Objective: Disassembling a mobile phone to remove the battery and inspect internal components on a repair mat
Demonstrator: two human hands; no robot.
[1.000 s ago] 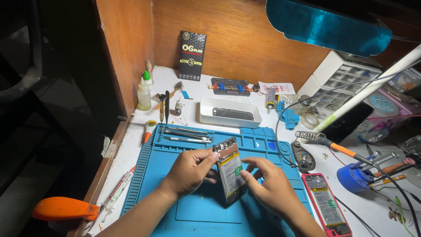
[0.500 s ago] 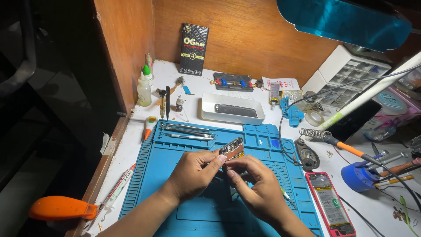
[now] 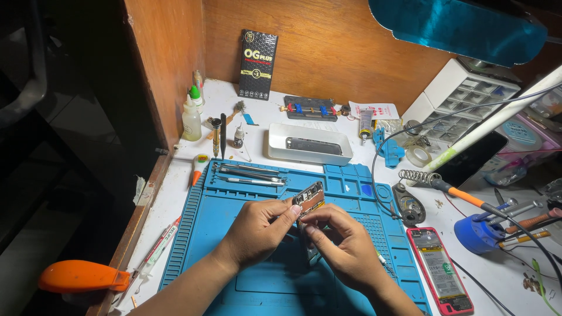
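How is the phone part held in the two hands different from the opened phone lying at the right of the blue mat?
The held phone part is lifted above the blue mat and tilted, pinched by the left hand and right hand; the opened phone lies flat on the white table, untouched. The opened phone has a red rim; the held part shows none. Both expose inner components.

Phone repair workbench, blue repair mat (image 3: pixel 246 275), soldering iron (image 3: pixel 468 198), tweezers (image 3: pixel 249 171)
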